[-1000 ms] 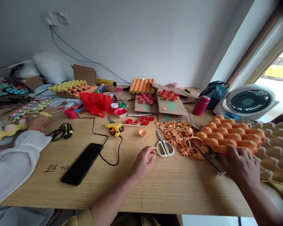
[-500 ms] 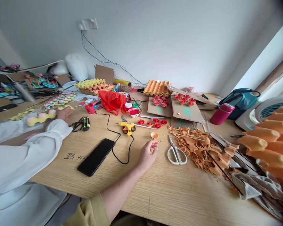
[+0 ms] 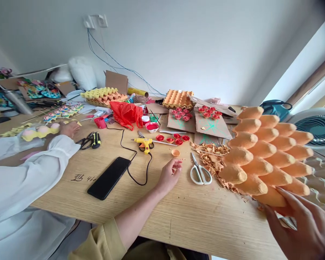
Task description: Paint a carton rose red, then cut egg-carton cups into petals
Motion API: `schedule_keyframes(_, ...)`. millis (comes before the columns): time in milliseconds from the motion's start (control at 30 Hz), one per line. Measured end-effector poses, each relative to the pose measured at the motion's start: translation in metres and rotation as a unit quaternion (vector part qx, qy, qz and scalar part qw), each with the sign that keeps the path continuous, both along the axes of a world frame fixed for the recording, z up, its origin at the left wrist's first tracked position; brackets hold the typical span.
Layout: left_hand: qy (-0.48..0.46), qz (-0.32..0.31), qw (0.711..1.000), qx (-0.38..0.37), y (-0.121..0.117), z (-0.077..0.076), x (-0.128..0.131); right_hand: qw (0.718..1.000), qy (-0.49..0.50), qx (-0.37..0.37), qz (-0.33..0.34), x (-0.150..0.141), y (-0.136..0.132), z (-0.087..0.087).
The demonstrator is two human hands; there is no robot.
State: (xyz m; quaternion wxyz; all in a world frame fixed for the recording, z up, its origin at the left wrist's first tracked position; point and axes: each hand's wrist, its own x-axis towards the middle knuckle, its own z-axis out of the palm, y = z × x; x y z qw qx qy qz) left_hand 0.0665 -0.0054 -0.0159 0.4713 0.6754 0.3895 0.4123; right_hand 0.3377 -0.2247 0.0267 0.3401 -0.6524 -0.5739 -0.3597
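Observation:
My right hand (image 3: 304, 224) grips an orange pulp egg tray (image 3: 265, 151) by its lower edge, thumb and fingers on either side. The tray is tilted up, its cups facing me, above the right of the table. My left hand (image 3: 170, 175) rests on the wood, fingers loosely curled and apart from the thumb, with nothing seen in it. Just beyond it sits a small orange cup cut-out (image 3: 176, 153), with tiny scraps near the fingertips. White-handled scissors (image 3: 200, 171) lie to its right, beside a heap of orange scraps (image 3: 209, 159) partly hidden by the tray.
A yellow glue gun (image 3: 144, 143) and a black phone (image 3: 108, 178) lie left of centre. Red paper-pulp roses (image 3: 178, 139) and cardboard sheets (image 3: 209, 126) are behind. On the left, a co-worker's white sleeve (image 3: 62, 153) reaches across the table. A fan (image 3: 314, 128) stands far right.
My right hand has come into view, and the orange egg tray has moved left from the right edge, over the scraps. My left hand stays about where it was.

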Motion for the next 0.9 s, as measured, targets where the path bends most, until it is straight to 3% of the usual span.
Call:
schedule_keyframes(133,-0.006,-0.008,1.0,-0.013,-0.002,0.0,0.001,0.998,-0.052,-0.038,0.003,-0.02,0.008,0.005)
schedule_keyframes(400,-0.033,-0.04,0.998,-0.033,-0.014,0.002,0.006,0.999,-0.007,-0.041,-0.011,-0.025,-0.015,0.0)
schedule_keyframes(567,-0.071,-0.08,0.992,-0.061,-0.012,0.007,0.003,0.995,-0.043,-0.072,0.06,-0.028,-0.012,0.003)
schedule_keyframes(633,-0.117,-0.109,0.982,-0.1,-0.008,0.013,-0.003,0.987,-0.064,-0.093,0.114,-0.032,-0.003,-0.003)
schedule_keyframes(700,-0.239,-0.141,0.94,-0.2,-0.003,0.02,-0.012,0.975,-0.08,-0.126,0.164,-0.038,0.008,-0.014)
schedule_keyframes(767,-0.318,-0.168,0.903,-0.235,0.0,0.027,-0.019,0.961,-0.113,-0.163,0.194,-0.045,0.019,-0.026)
schedule_keyframes(900,-0.322,-0.165,0.905,-0.223,0.002,0.036,-0.025,0.94,-0.168,-0.213,0.208,-0.057,0.039,-0.034)
